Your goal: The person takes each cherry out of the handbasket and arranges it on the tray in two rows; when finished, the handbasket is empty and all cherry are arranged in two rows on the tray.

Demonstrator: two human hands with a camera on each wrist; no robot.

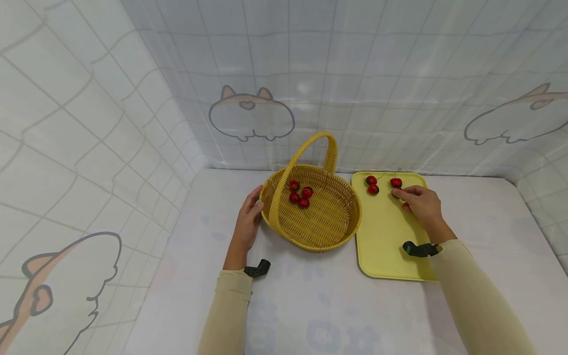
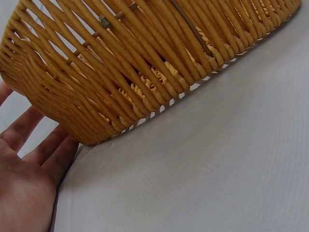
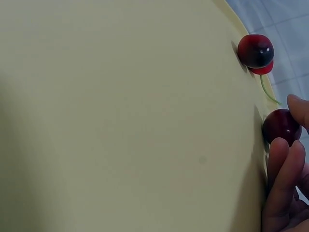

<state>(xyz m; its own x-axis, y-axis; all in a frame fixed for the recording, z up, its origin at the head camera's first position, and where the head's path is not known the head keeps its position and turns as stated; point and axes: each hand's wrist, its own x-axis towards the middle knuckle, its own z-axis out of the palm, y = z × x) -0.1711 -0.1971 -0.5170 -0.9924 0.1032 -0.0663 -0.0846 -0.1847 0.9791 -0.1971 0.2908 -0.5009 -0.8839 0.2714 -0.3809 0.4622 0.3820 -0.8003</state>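
Observation:
A yellow wicker basket (image 1: 330,236) with a tall arched handle holds several dark red cherries (image 1: 303,202) on its left side. Against the basket's outer left wall rests my left hand (image 1: 248,222), its fingers extended along the weave in the left wrist view, with some fingertips hidden. Over the far right part of a yellow tray (image 1: 381,246), my right hand (image 1: 421,203) pinches a cherry (image 3: 281,126) between thumb and fingertips. Just behind that one lies another cherry with a stem (image 1: 396,183). Two more cherries (image 1: 372,189) sit together near the tray's far left corner.
Basket and tray stand side by side on a white-covered table (image 1: 301,301), the tray to the right. A pale grid-patterned curtain (image 1: 377,98) rises right behind them, and another sheet (image 1: 133,148) borders the left. The basket's handle (image 1: 306,148) arches above its rim.

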